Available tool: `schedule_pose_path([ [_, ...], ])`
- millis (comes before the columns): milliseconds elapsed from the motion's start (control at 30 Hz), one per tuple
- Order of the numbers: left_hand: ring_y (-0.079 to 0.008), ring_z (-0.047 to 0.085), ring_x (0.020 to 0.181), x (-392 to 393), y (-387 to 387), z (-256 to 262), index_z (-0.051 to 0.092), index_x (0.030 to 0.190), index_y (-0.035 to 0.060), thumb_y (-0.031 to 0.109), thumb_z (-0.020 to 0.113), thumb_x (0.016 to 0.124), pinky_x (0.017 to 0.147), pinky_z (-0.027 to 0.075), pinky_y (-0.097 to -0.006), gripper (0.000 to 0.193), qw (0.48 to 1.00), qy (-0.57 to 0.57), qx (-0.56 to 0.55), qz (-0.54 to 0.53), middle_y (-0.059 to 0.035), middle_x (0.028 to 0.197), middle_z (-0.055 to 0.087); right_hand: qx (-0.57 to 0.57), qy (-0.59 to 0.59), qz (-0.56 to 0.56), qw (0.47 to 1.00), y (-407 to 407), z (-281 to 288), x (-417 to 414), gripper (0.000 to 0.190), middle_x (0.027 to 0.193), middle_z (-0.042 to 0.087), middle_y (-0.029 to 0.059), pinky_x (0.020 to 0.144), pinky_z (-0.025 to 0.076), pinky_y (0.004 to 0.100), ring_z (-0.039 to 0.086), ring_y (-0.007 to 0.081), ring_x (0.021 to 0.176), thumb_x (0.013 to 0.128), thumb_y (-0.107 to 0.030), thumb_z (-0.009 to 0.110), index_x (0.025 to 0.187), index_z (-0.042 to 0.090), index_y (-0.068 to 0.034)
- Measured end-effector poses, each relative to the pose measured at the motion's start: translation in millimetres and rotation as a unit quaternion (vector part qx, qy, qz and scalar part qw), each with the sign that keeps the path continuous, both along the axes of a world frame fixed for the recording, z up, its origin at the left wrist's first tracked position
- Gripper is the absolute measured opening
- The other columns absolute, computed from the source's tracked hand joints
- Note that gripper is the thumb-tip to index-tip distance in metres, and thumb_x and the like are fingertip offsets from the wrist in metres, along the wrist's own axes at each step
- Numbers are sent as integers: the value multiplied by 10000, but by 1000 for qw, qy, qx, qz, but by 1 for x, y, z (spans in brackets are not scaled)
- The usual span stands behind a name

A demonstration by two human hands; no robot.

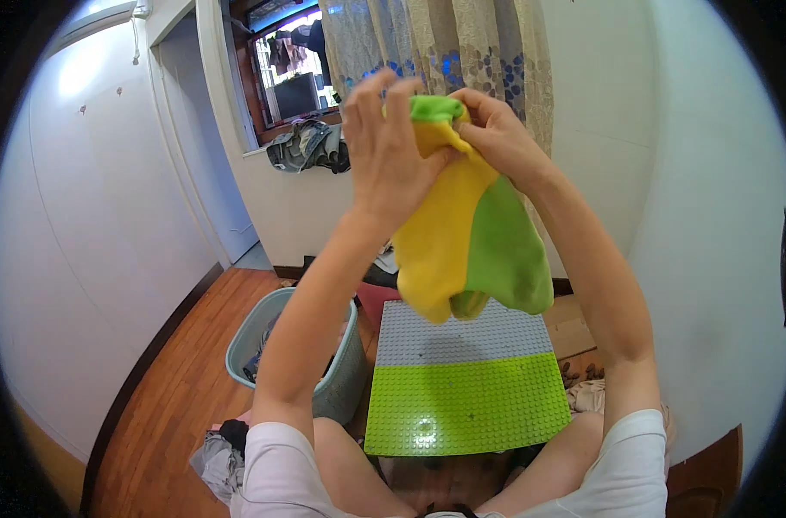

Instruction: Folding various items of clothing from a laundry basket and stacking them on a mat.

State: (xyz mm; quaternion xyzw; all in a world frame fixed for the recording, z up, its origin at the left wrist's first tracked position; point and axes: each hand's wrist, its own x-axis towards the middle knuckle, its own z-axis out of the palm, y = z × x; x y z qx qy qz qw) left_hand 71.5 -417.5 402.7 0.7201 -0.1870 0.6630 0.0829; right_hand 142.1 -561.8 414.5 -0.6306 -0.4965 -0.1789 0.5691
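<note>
A yellow and green cloth garment (454, 213) hangs in the air before me, its lower end above the far part of a studded building-brick table (467, 401). My right hand (503, 133) pinches its upper edge between thumb and fingers. My left hand (393, 136) is at the upper left of the cloth, fingers raised and slightly blurred, with the thumb against the yellow part. The left fingertips spread beside the green band at the top. What kind of garment it is, I cannot tell.
A light blue plastic laundry basket (344, 395) with clothes inside stands left of the table. Grey and dark clothes (218, 460) lie on the wooden floor (153, 401). Jeans (309, 146) rest on the windowsill. Cardboard (568, 327) and beige cloth (587, 395) are at right.
</note>
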Motion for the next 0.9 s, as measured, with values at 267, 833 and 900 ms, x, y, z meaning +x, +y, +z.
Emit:
schedule_pose_path([
  [267,-209,621,794,-18,19,-2,597,956,33,224,831,560,725,480,-298,498,921,369,72,-99,-96,848,638,-41,150,124,980,-8,-64,-20,281,936,603,33,761,444,224,542,73,876,814,-141,627,1045,570,9],
  [833,-177,595,642,-97,54,-7,594,868,57,162,855,488,605,470,-271,472,940,315,129,1,-53,717,609,-134,39,-133,981,-33,-274,-11,235,821,538,206,645,423,441,527,417,817,680,44,532,895,475,-32],
  [900,-160,597,645,-96,55,-2,593,869,54,154,857,488,607,474,-264,475,944,304,130,18,-45,721,614,-106,45,-149,982,-40,-288,-15,250,847,548,199,654,430,435,537,407,818,694,26,548,928,480,-31],
])
